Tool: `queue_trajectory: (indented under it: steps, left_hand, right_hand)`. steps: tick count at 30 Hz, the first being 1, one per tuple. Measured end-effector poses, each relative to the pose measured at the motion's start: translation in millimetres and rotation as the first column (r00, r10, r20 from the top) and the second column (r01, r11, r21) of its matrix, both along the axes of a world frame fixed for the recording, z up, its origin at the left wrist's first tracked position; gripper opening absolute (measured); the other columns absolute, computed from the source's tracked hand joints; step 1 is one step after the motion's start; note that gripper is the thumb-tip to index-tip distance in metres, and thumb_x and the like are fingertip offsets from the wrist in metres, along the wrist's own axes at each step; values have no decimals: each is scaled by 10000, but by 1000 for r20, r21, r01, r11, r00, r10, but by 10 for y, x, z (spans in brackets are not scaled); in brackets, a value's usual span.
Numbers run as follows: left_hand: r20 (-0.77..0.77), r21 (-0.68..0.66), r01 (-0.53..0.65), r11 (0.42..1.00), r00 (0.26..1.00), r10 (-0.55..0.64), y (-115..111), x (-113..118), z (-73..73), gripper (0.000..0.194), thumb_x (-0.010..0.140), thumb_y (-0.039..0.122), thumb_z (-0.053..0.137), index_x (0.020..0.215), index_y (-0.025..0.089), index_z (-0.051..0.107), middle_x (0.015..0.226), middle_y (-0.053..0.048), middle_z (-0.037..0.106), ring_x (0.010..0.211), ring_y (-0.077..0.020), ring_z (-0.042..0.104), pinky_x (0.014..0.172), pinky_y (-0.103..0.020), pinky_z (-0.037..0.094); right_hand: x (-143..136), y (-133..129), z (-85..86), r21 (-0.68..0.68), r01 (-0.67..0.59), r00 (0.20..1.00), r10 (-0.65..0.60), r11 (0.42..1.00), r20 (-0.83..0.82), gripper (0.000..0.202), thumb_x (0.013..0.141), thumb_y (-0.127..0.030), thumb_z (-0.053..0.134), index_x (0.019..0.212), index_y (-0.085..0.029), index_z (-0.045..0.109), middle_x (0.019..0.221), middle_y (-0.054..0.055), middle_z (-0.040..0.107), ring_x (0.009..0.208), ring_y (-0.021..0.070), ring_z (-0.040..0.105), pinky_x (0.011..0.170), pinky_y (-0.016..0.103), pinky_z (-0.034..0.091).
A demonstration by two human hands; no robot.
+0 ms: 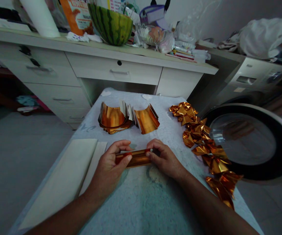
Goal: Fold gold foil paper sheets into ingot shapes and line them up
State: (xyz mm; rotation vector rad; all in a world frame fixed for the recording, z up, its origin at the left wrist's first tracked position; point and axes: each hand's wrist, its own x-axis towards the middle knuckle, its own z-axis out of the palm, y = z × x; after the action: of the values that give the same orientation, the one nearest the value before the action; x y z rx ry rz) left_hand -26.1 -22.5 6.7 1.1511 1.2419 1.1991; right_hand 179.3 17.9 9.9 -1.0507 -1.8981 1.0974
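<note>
A sheet of shiny copper-gold foil paper [138,160], bent lengthwise into a narrow trough, is held level above the cloth-covered table [155,199]. My left hand [112,161] pinches its left end, thumb on the near side. Around the right end close the thumb and fingers of my right hand [164,158]. Beyond my hands lie two stacks of curved gold foil sheets, a left stack [112,117] and a right stack [147,119], with pale edges between them. Along the table's right side runs a row of folded gold foil pieces [199,133].
White folded sheets [62,176] lie along the table's left side. Behind stands a white desk [116,68] with drawers, bearing a cut watermelon [111,24], an orange packet [77,16] and plastic bags. At right, a washing machine's open round door [250,140] sits close to the table edge.
</note>
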Motion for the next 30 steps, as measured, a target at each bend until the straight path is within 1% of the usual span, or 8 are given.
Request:
queue_trajectory:
  steps: [6,8,10,13,16,20,23,30]
  left_hand:
    - [11,-120,85,989,996,-84,0,16,62,405,839,333,639,1206,221,508,923,-16,703,846,-187,683,772,-312,534]
    - [9,-129,79,988,997,-78,7,19,86,332,863,366,602,1155,217,546,909,-13,714,834,-185,687,781,-313,536]
    - [-57,-110,69,992,996,-75,13,16,88,235,847,363,619,1013,198,608,888,-16,713,842,-187,681,776,-295,531]
    - [-101,-100,69,993,992,-79,13,7,63,190,834,364,635,922,197,618,807,2,693,763,-172,665,700,-269,520]
    - [-84,-103,56,993,994,-65,1,6,45,194,826,369,643,908,196,609,770,11,682,710,-159,650,651,-254,508]
    - [-81,-109,59,992,994,-68,-9,17,64,204,816,374,651,906,196,611,755,12,676,688,-155,640,627,-245,496]
    - [-93,-114,69,991,992,-80,-3,18,97,202,825,383,637,905,198,618,773,4,680,718,-168,648,651,-259,505]
    - [-147,-75,54,996,987,-65,7,10,143,213,863,406,589,891,200,636,777,2,660,740,-173,637,663,-262,502]
  right_hand:
    - [-11,-17,-19,-121,13,994,-26,993,-102,229,891,-422,604,845,-198,581,833,12,525,776,159,495,718,284,392]
    - [-11,-29,-18,-180,5,991,-30,984,-134,238,881,-432,616,865,-197,577,807,2,512,735,147,478,680,271,383]
    - [-8,-38,-18,-249,-19,983,-27,968,-180,265,871,-453,625,883,-193,570,785,-4,508,711,141,471,652,262,377]
    - [-6,-49,-24,-316,-64,968,-19,947,-252,314,846,-482,656,911,-190,560,780,-3,523,713,141,482,646,256,381]
    - [-17,-60,-21,-339,-89,949,-23,937,-314,338,823,-490,686,927,-195,558,771,-12,531,707,134,486,646,247,381]
    - [-44,-66,-1,-355,-45,943,-78,934,-323,355,833,-533,658,854,-191,564,709,-26,511,651,118,464,607,235,363]
    - [-55,-64,2,-368,-17,945,-106,930,-310,357,839,-533,650,819,-187,567,688,-27,512,622,110,455,580,229,357]
    - [-50,-69,-12,-381,-32,937,-105,924,-334,345,833,-523,660,818,-189,574,702,-21,548,631,113,485,586,228,382]
